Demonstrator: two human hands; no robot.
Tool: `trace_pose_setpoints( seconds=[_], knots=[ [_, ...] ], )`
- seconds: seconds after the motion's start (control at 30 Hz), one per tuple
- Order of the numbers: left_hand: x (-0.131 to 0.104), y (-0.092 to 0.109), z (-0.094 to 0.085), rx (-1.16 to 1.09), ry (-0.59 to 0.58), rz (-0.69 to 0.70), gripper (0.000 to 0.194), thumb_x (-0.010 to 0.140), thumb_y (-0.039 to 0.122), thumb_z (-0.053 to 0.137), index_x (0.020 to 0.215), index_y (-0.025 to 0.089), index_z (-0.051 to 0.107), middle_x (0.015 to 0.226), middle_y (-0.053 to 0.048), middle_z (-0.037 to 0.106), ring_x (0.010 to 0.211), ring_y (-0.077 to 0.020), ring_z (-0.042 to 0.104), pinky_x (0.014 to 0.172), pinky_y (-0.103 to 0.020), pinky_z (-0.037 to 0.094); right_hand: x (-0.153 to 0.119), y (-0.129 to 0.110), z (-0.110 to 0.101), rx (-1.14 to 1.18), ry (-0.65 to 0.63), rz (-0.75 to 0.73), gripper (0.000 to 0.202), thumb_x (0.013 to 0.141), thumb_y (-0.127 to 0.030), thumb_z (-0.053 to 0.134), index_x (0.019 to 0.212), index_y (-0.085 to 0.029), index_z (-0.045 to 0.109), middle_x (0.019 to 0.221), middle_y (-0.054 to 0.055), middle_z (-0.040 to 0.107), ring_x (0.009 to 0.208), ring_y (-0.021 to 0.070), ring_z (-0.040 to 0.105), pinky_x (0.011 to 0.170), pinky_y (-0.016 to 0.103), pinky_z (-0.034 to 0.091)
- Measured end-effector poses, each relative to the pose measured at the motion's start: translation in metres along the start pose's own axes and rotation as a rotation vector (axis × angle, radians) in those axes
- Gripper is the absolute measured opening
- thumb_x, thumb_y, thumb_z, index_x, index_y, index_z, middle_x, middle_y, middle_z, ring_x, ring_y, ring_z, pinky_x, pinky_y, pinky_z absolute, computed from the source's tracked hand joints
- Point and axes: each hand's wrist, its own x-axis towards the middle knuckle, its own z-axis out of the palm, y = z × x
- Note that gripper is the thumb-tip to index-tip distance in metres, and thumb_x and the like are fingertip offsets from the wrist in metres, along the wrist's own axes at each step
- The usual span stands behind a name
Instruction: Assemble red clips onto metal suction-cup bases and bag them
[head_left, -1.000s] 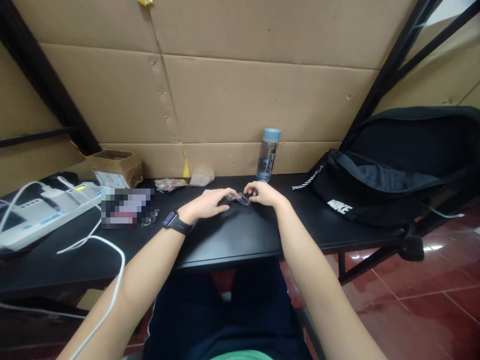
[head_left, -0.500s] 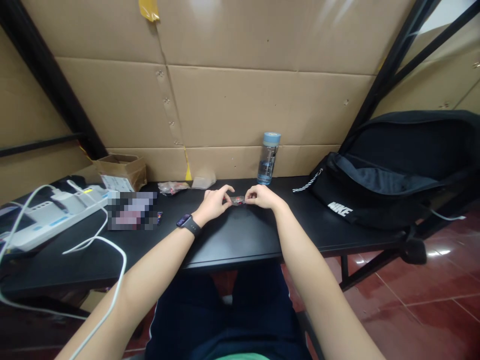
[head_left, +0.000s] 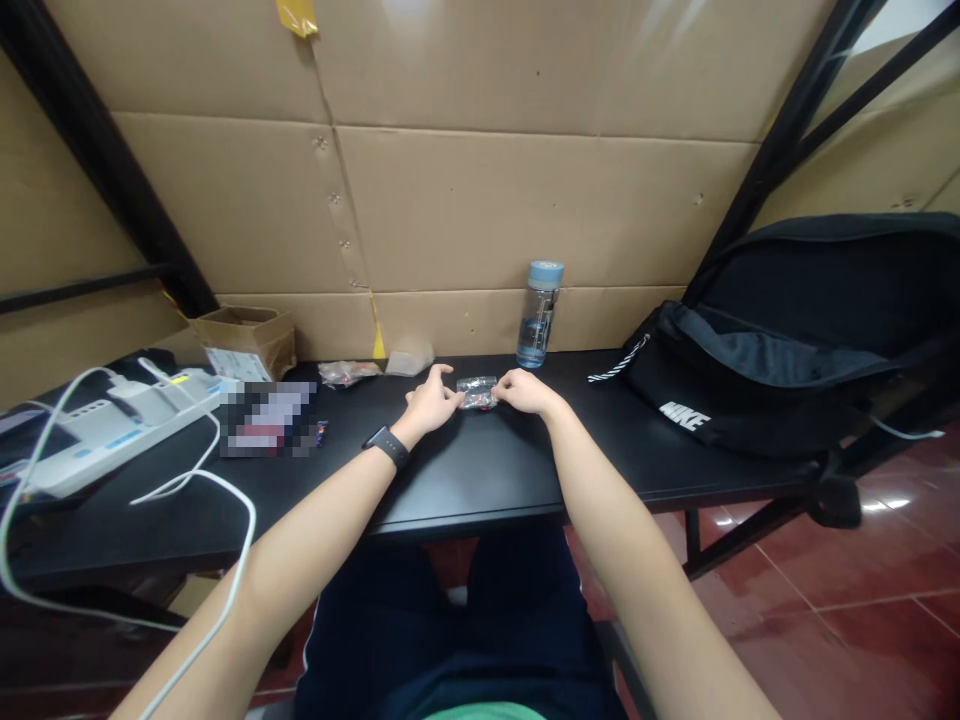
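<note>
A small shiny clear plastic packet [head_left: 477, 388], with something reddish inside, lies spread between my hands at the middle of the black tabletop. My left hand [head_left: 433, 402] has its thumb on the packet's left edge, with the index finger lifted away; the fingers under the packet are hidden. At the right edge, my right hand [head_left: 525, 391] pinches the packet between thumb and fingertips. Behind it stands an upright water bottle [head_left: 537, 318] with a light blue lid. A dark smartwatch [head_left: 387, 447] is on my left wrist.
At the back left are another plastic packet [head_left: 348, 374], a pale flat piece [head_left: 409, 360] and an open cardboard box [head_left: 251, 335]. A white power strip [head_left: 120, 430] with cables lies left. A black backpack [head_left: 765, 370] fills the right end. Cardboard panels [head_left: 487, 200] line the back.
The packet shows wider and flatter between my hands than before. My left hand has shifted slightly left, and its index finger is now farther from the packet.
</note>
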Motion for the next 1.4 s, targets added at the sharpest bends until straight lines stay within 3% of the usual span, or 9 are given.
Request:
trace_pose_setpoints(
  seconds=[0.2,0.33,0.4,0.53,0.63,0.83,1.03,1.27,1.4],
  knots=[
    [-0.004,0.004,0.003,0.13,0.023,0.056,0.035,0.093,0.031,0.055,0.129,0.034,0.057,0.095,-0.002,0.079,0.108,-0.0277,0.067,0.099,-0.049,0.032,0.009,-0.007,0.018,-0.084,0.075,0.152,0.022,0.082,-0.037,0.068,0.068,-0.02,0.072,0.089,0.01,0.075,0.094,0.029,0.067,0.094,0.049,0.041],
    [-0.009,0.008,0.007,0.305,0.033,0.197,0.037,0.1,0.029,0.041,0.12,0.035,0.071,0.11,-0.008,0.076,0.115,-0.0321,0.06,0.095,-0.051,0.031,0.009,-0.007,0.02,-0.108,0.107,0.158,0.019,0.082,-0.036,0.07,0.074,-0.019,0.071,0.089,0.01,0.073,0.093,0.0278,0.066,0.094,0.049,0.041],
    [-0.011,0.009,0.009,0.378,0.024,0.228,0.04,0.101,0.03,0.037,0.118,0.033,0.074,0.113,-0.01,0.073,0.115,-0.033,0.057,0.094,-0.052,0.031,0.006,-0.006,0.019,-0.113,0.134,0.123,0.015,0.081,-0.034,0.072,0.086,-0.02,0.072,0.1,0.009,0.071,0.099,0.0274,0.064,0.094,0.047,0.041],
    [-0.012,0.009,0.011,0.447,0.01,0.232,0.042,0.102,0.035,0.036,0.12,0.033,0.073,0.114,-0.012,0.068,0.114,-0.0324,0.052,0.093,-0.051,0.034,0.001,-0.008,0.015,-0.115,0.22,-0.023,0.041,0.08,-0.025,0.073,0.12,-0.027,0.066,0.125,0.008,0.064,0.119,0.0269,0.055,0.095,0.042,0.041],
    [-0.012,0.006,0.012,0.465,0.015,0.232,0.04,0.102,0.039,0.038,0.121,0.034,0.073,0.119,-0.011,0.063,0.116,-0.0328,0.049,0.093,-0.051,0.036,-0.001,-0.012,0.011,-0.086,0.268,-0.198,0.04,0.086,-0.015,0.062,0.124,-0.027,0.067,0.13,0.007,0.065,0.12,0.0242,0.056,0.098,0.038,0.041],
    [-0.011,0.003,0.013,0.446,-0.01,0.262,0.037,0.101,0.04,0.042,0.12,0.035,0.073,0.126,-0.01,0.059,0.123,-0.0334,0.043,0.098,-0.052,0.036,-0.004,-0.018,0.01,-0.144,0.013,-0.2,0.027,0.095,-0.028,0.058,0.112,-0.033,0.078,0.117,0.004,0.077,0.114,0.0265,0.065,0.097,0.039,0.043],
    [-0.012,0.004,0.014,0.474,-0.038,0.29,0.038,0.1,0.041,0.044,0.126,0.032,0.071,0.13,-0.011,0.059,0.124,-0.0343,0.041,0.098,-0.053,0.037,-0.001,-0.013,0.013,-0.191,0.026,-0.075,0.026,0.094,-0.028,0.059,0.108,-0.033,0.08,0.116,0.008,0.077,0.113,0.0302,0.066,0.098,0.044,0.042],
    [-0.012,0.005,0.013,0.476,-0.065,0.319,0.038,0.1,0.041,0.045,0.127,0.034,0.071,0.129,-0.011,0.058,0.124,-0.0353,0.039,0.1,-0.054,0.035,-0.004,-0.012,0.004,-0.145,0.045,-0.069,0.014,0.084,-0.027,0.071,0.095,-0.027,0.081,0.096,0.006,0.078,0.093,0.0228,0.069,0.082,0.031,0.046],
    [-0.013,0.004,0.012,0.472,-0.069,0.315,0.04,0.1,0.042,0.045,0.13,0.034,0.07,0.129,-0.011,0.058,0.123,-0.0354,0.04,0.1,-0.055,0.035,-0.006,-0.002,-0.001,-0.101,0.051,-0.083,0.02,0.076,-0.013,0.072,0.092,-0.022,0.081,0.085,0.003,0.076,0.076,0.0172,0.067,0.071,0.025,0.045]
  ],
)
